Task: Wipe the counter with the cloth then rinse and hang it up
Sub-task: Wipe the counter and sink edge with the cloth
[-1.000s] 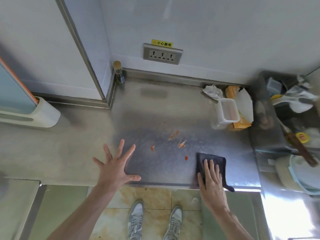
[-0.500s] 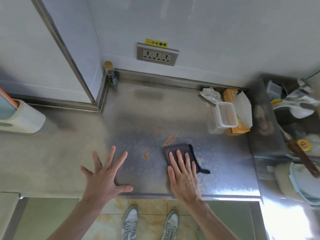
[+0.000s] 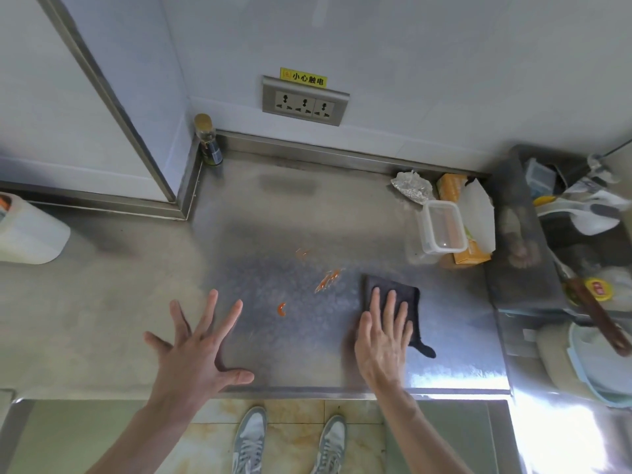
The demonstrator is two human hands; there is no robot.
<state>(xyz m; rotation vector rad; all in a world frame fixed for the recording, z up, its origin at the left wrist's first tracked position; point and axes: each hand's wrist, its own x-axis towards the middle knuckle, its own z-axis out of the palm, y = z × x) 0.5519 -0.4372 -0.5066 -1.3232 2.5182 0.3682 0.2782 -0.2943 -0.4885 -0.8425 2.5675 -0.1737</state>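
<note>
1. The dark cloth (image 3: 414, 311) lies flat on the steel counter (image 3: 307, 213), at about 4 o'clock from the counter's middle and near the front edge. One corner trails off toward 5 o'clock.
2. The right hand (image 3: 383, 340) presses down on the cloth with its fingers straight, close together and pointing to 12 o'clock. It covers the cloth's left and near part.
3. The left hand (image 3: 195, 354) is at 8 o'clock by the front edge, with its fingers straight, spread wide and holding nothing. I cannot tell whether the palm touches the steel.
4. Red sauce marks lie between the hands and apart from the cloth:
   - a streak (image 3: 328, 279) at 10 o'clock from the cloth
   - a small curl (image 3: 281, 309) at 9 o'clock
   - a faint smear (image 3: 302, 252) farther off at 11 o'clock
5. At 1 o'clock from the cloth, a clear lidded container (image 3: 443, 227) sits just beside an orange box (image 3: 472, 258). A crumpled foil bag (image 3: 410, 188) is behind them.
6. A small bottle (image 3: 207, 140) stands in the back corner at 11 o'clock. A triple socket panel (image 3: 304, 101) is on the wall at 12 o'clock.
7. Grey shoes (image 3: 251, 439) stand on the tiled floor at 6 o'clock.
</note>
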